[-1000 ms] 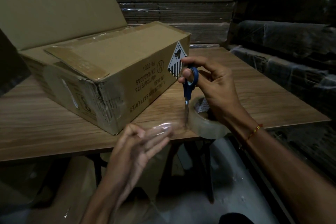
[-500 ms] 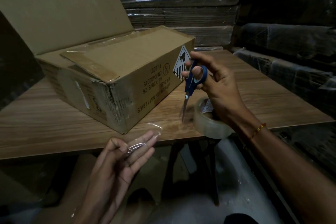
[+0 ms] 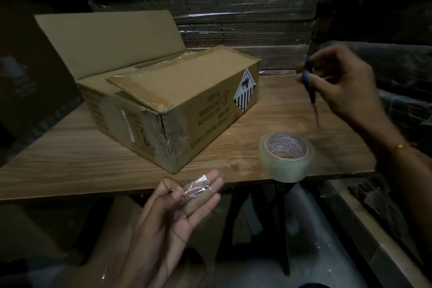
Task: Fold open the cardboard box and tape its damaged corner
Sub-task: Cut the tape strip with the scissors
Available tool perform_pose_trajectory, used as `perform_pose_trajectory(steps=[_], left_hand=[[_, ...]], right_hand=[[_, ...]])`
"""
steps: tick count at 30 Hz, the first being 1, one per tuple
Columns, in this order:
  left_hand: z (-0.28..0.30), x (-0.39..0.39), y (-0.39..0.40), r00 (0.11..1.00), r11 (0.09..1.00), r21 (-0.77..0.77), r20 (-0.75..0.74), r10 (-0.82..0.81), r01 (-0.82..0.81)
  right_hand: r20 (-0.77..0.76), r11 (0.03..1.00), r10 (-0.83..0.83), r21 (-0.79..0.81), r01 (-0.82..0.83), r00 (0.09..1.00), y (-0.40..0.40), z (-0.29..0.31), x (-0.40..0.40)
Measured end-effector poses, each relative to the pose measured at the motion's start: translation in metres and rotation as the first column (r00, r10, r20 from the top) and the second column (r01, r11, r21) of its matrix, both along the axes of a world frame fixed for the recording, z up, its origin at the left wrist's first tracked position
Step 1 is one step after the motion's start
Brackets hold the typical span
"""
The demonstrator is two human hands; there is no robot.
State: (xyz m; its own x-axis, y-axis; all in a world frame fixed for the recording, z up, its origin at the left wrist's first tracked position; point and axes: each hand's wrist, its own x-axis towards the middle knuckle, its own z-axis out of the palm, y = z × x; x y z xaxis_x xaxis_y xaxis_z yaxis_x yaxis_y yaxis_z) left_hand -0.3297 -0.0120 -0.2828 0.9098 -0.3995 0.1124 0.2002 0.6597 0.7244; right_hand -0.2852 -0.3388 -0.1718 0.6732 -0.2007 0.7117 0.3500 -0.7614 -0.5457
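A brown cardboard box (image 3: 187, 110) lies on the wooden table (image 3: 70, 161), one flap raised at the back left. Its near corner (image 3: 168, 128) is torn and crumpled. My left hand (image 3: 182, 208) hovers below the table's front edge, a cut strip of clear tape (image 3: 196, 188) stuck across its fingertips. My right hand (image 3: 343, 82) is lifted over the table's right side and grips blue-handled scissors (image 3: 311, 93), blades pointing down, blurred by motion. A roll of clear tape (image 3: 286, 156) stands at the table's front edge below that hand.
Stacks of shrink-wrapped flat cardboard (image 3: 233, 7) fill the back wall. More wrapped bundles (image 3: 402, 82) lie to the right. Flattened cardboard (image 3: 46, 229) rests on the floor under the table, beside its dark legs (image 3: 285, 229).
My right hand has lifted the scissors up and to the right, away from the tape roll. My left hand holds the cut tape strip, now separate from the roll.
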Motion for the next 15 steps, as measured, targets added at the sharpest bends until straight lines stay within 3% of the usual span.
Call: perform_pose_trajectory(steps=[2, 4, 6, 8, 10, 15], left_hand=[[0.0, -0.002, 0.0, 1.0, 1.0, -0.008, 0.025, 0.009, -0.008], [-0.004, 0.001, 0.001, 1.0, 0.999, -0.053, 0.01, 0.008, -0.008], [-0.01, 0.005, 0.001, 0.988, 0.962, -0.224, 0.058, -0.146, 0.155], [-0.013, 0.006, -0.001, 0.958, 0.897, -0.362, -0.037, -0.285, 0.253], [-0.019, 0.007, 0.004, 0.943, 0.881, -0.396, -0.096, -0.319, 0.258], [-0.042, 0.018, 0.003, 0.908, 0.799, -0.448, 0.076, -0.413, 0.401]], right_hand=[[-0.196, 0.94, -0.234, -0.295, 0.17, 0.952, -0.015, -0.005, 0.004], [-0.321, 0.862, -0.372, -0.467, 0.196, 0.871, -0.023, -0.018, 0.008], [-0.406, 0.847, -0.402, -0.506, 0.165, 0.821, -0.026, -0.032, 0.014], [-0.422, 0.842, -0.391, -0.522, 0.133, 0.818, -0.03, -0.043, 0.021], [-0.431, 0.831, -0.379, -0.548, 0.096, 0.819, -0.032, -0.049, 0.029], [-0.516, 0.864, -0.299, -0.504, -0.002, 0.803, -0.029, -0.064, 0.039]])
